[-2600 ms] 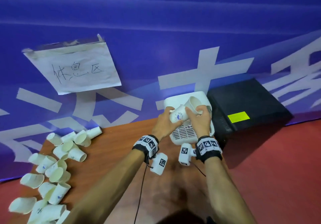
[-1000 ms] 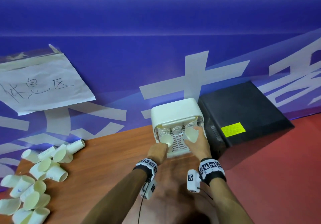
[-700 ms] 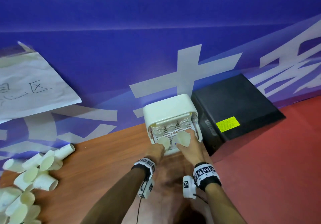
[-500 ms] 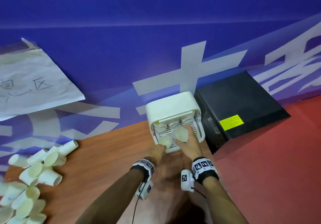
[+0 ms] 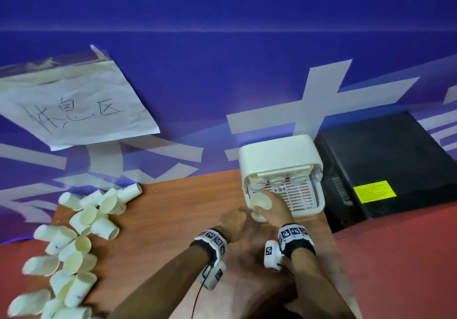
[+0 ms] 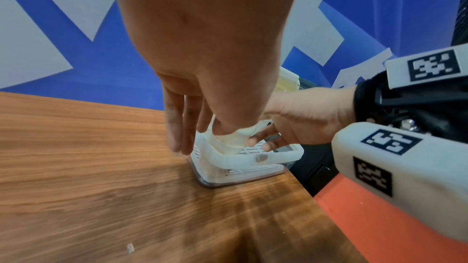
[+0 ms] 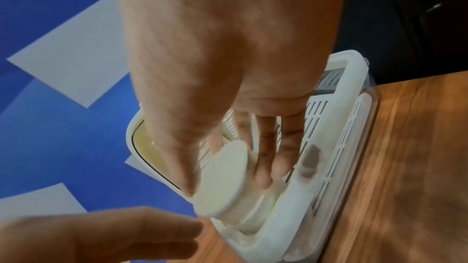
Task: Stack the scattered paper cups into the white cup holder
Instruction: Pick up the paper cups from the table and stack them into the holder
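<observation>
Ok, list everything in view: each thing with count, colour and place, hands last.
white cup holder: one, white, far right of the table against the wall.
stacked cups: three rows, cream, under the holder's hood.
held cup: one, cream, at the holder's front left corner.
scattered cups: a heap too jumbled to count, white and cream, left side of the table.
table: one, brown wood.
black box: one, black with a yellow label, right of the holder.
paper sign: one, white, handwritten, taped to the blue wall.
left hand: one, beside the holder's left front, fingers straight, holding nothing.
right hand: one, grips the held cup.
</observation>
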### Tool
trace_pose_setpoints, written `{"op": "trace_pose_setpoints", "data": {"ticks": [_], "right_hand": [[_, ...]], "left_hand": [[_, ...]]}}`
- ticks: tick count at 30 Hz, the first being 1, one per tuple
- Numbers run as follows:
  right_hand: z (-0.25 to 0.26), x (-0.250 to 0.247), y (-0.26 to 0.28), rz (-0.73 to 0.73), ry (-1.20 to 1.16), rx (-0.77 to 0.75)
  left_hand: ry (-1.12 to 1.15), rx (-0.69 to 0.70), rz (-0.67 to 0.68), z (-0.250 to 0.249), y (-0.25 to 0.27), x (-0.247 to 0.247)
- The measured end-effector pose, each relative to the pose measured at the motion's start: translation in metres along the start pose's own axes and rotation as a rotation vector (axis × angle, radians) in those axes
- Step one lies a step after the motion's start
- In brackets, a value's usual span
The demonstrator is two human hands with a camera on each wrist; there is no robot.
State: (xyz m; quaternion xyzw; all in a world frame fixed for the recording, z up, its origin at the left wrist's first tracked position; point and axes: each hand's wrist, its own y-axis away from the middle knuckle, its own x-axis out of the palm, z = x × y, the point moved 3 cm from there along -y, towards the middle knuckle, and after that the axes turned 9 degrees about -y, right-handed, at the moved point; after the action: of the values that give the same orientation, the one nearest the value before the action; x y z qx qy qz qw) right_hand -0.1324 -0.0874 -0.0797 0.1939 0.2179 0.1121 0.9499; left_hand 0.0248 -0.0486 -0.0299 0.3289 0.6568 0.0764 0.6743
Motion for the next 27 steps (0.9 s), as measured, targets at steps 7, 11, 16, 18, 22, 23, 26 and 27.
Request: {"op": "trace_pose_setpoints", "data": {"ticks": [7,11,16,18,22,23,26,27], "right_hand": [[-0.024,0.017,-0.014,-0.075,0.065,0.044],[-0.029,0.018,-0.015,-0.09,0.046,0.068],[-0.031,0.019,-0.015,-0.101,0.029,0.079],[-0.031,0.018,-0.013,-0.1,0.014,0.096],[-0.015,0.007,-0.005,-0.177,0.033,0.105],[-0.007,0.003,-0.004,-0.205,0.046,0.098],[0.022,-0.008,-0.005,-0.267,0.06,0.012],[0.034,-0.009,-0.005,-0.264,0.057,-0.016]], "left_hand": [[-0.051,0.084,0.006,0.006,0.003,-0.007],[-0.045,0.19,0.014,0.012,-0.007,0.011],[-0.112,0.194,0.033,0.01,-0.008,0.009],[-0.119,0.171,0.052,0.012,-0.008,0.007],[-0.102,0.089,-0.002,0.022,-0.008,0.01],[-0.065,0.062,-0.036,0.029,-0.01,0.015],[0.109,-0.043,-0.098,0.046,-0.005,0.018],[0.177,-0.067,-0.145,0.05,0.0,0.012]]}}
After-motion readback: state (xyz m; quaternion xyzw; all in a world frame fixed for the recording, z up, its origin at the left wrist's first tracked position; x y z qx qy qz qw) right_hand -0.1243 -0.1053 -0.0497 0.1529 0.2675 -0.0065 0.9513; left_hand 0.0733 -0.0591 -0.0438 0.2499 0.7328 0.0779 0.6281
